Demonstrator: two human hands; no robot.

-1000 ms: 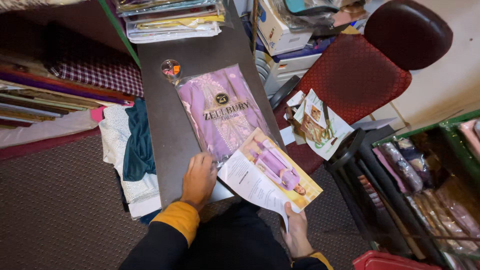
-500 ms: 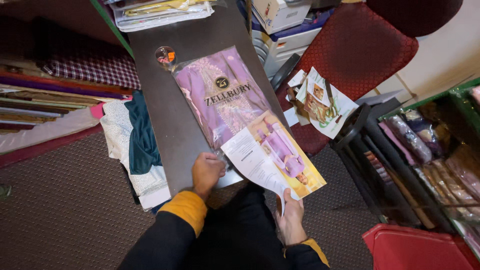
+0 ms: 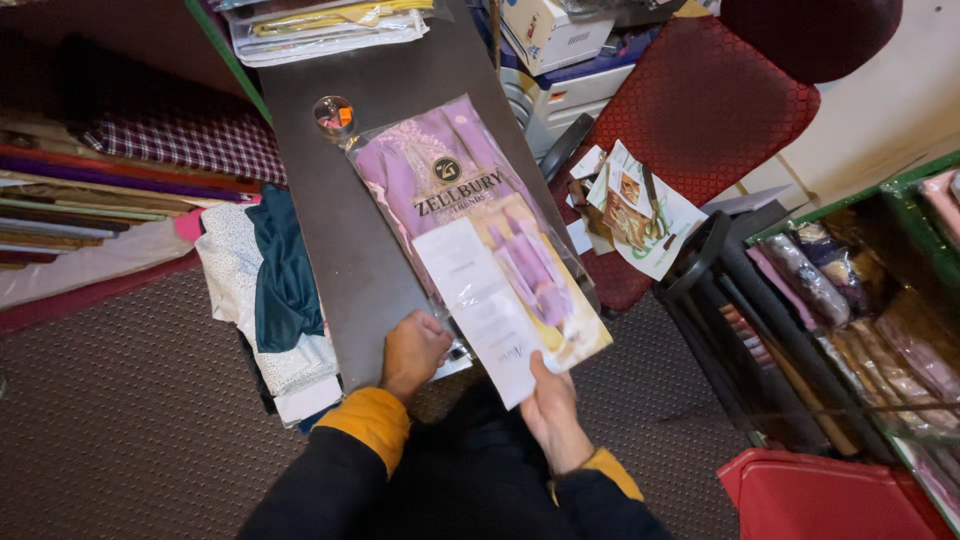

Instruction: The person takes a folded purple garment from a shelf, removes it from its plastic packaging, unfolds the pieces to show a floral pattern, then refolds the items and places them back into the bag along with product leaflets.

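Observation:
A clear plastic packet with a folded purple garment (image 3: pixel 440 185) lies on a dark narrow table (image 3: pixel 330 230). My left hand (image 3: pixel 412 350) grips the packet's near open end at the table edge. My right hand (image 3: pixel 548 408) holds a printed picture card (image 3: pixel 520 300) showing a figure in purple on yellow, with a white sheet on its left side. The card's far part lies partly inside the packet's mouth, over the garment.
A small round clear container (image 3: pixel 334 115) sits at the packet's far corner. Stacked fabrics (image 3: pixel 120 190) fill the left; folded cloth (image 3: pixel 270 290) hangs beside the table. A red chair (image 3: pixel 710 100) with paper scraps (image 3: pixel 635 210) stands right, with a rack of packed garments (image 3: pixel 870 330).
My right hand has pushed the picture card forward and left, from lying over the packet's near corner to sliding into its open end. My left hand stays on the packet's edge.

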